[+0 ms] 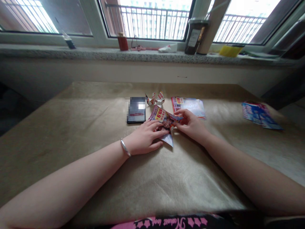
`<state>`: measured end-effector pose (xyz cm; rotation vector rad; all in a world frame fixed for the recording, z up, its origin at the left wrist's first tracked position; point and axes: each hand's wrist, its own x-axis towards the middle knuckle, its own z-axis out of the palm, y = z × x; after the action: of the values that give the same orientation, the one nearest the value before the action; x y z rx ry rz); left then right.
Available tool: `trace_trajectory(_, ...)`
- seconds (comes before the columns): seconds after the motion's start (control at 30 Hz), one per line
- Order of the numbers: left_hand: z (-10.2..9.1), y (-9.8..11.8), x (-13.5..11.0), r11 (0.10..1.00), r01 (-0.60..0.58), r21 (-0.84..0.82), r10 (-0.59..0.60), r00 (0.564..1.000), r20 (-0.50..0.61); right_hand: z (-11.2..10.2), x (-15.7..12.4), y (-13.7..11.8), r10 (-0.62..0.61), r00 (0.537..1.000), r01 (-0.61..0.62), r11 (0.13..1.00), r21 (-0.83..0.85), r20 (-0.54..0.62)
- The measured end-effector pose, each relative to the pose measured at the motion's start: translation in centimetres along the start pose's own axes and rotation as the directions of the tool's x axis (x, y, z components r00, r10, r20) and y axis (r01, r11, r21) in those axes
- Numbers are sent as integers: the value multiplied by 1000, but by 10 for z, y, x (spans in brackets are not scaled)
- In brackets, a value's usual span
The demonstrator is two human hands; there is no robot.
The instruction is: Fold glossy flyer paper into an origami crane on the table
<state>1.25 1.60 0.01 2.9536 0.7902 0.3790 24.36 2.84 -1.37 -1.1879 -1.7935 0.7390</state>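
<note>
A folded piece of printed flyer paper (164, 118) lies on the tan table (71, 127) in front of me. My left hand (144, 139), with a silver bangle at the wrist, presses flat on its lower left part with fingers stretched over it. My right hand (190, 124) pinches the paper's right edge between thumb and fingers. Just behind it sits a finished folded paper figure (156, 98). A black phone (136, 110) lies to the left of the paper.
A stack of flyers (189, 106) lies behind my right hand, and more blue flyers (260, 116) lie at the far right. The window sill (95, 54) holds a red cup (123, 42), a dark jar (195, 36) and a yellow cloth (230, 51).
</note>
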Motion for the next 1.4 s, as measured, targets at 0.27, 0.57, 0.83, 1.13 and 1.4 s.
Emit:
trace_trajectory(0.27,1,1,2,995,42,-90,-49,996,-73,2,-3,-7,50,998,-46,996,-77,46)
trace_trajectory(0.57,6,-5,-1,998,0,-69,-15,977,-213,1,-5,-9,-25,992,31,998,-47,122)
trace_trajectory(0.83,2,-3,0,994,-59,90,84,950,-300,0,-7,-10,-73,978,78,997,-20,196)
trace_trajectory(1.13,-1,-1,-1,998,-48,50,62,941,-334,-4,-8,-22,-263,954,276,958,-74,142)
trace_trajectory(1.4,-3,2,-1,998,-34,49,49,931,-361,-4,-10,-26,-370,927,375,919,-120,65)
